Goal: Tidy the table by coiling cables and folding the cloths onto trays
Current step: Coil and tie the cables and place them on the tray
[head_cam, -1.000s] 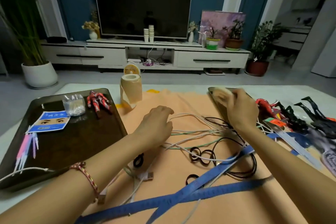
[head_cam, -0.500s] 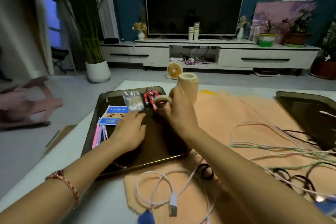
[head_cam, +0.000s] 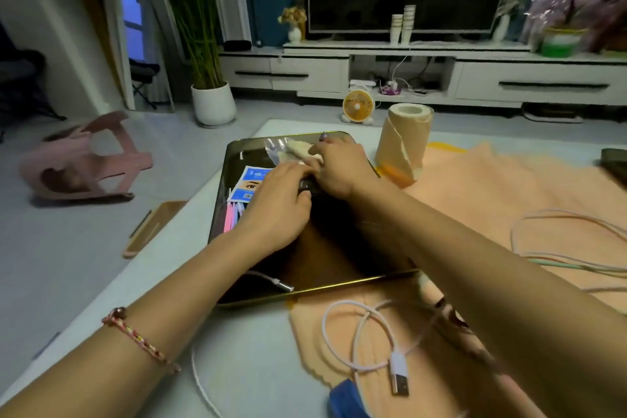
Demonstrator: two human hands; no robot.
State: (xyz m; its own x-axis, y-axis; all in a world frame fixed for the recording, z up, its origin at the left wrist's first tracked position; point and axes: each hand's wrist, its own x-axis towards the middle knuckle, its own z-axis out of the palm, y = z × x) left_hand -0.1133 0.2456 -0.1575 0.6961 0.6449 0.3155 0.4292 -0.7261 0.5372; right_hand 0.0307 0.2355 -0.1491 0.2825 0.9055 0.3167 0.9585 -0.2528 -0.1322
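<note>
Both hands are over the dark tray, which sits on the left part of the surface. My left hand is knuckles-up near the tray's left edge, fingers bent down next to a blue card. The tips are hidden, so I can't tell if they pinch anything. My right hand reaches to the tray's far edge with its fingers stretched onto a clear plastic bag and one finger lifted. It's blurred, so I can't tell whether that's a grip or just a touch. Something small and dark lies between the two hands, unclear what. Pink sticks lie along the tray's left edge.

Step, as I read it: shuffling the small items at the tray's far end to make room. No coiling or folding is done yet.

- The white cable lies in a loose loop by the near edge of the surface, half on the orange cloth, plug toward me.
- More loose cables trail off toward the right edge.
- One cable tip pokes over the tray's near edge.
- The cloth is spread flat and unfolded across the right part of the surface, with a beige roll standing at its far corner.

Next move: free both hands, take the white cable by the plug, wind it into a tight loop and set it in the bare near part of the tray. The cables have to come off the cloth before it can be folded.
</note>
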